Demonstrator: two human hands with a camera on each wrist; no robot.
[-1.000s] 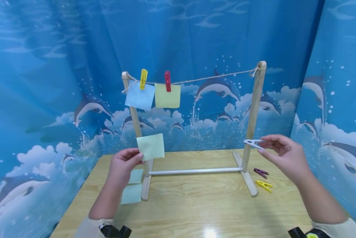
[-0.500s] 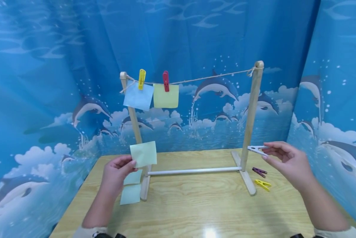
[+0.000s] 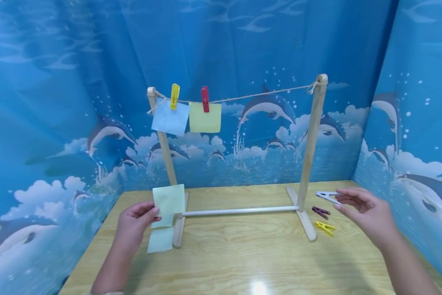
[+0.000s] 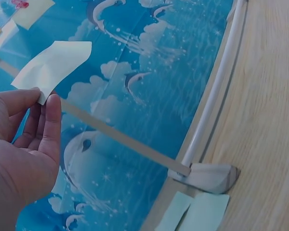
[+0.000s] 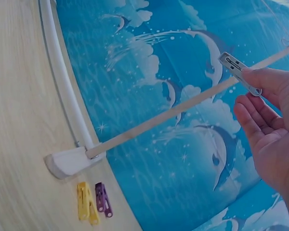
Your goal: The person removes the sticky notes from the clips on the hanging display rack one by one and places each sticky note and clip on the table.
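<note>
My left hand (image 3: 132, 227) pinches a pale green paper note (image 3: 169, 198) by its edge, in front of the rack's left post. Behind it lie two similar notes on the table; the nearer note (image 3: 160, 240) shows clearly, the farther one is partly covered in the head view. My right hand (image 3: 368, 215) pinches a pale grey clothespin (image 3: 326, 196) between thumb and fingers, right of the right post. Below that hand lie a purple clothespin (image 3: 321, 212) and a yellow clothespin (image 3: 325, 228).
A string (image 3: 259, 95) runs between two wooden posts (image 3: 311, 143). On its left part hang a blue note (image 3: 170, 119) under a yellow clothespin (image 3: 174, 96) and a yellow-green note (image 3: 205, 121) under a red clothespin (image 3: 205, 99). A white bar (image 3: 239, 211) joins the feet.
My left hand has moved down and left with its note, which now overlaps the farther table note. My right hand has moved down and right, still holding the grey clothespin.
</note>
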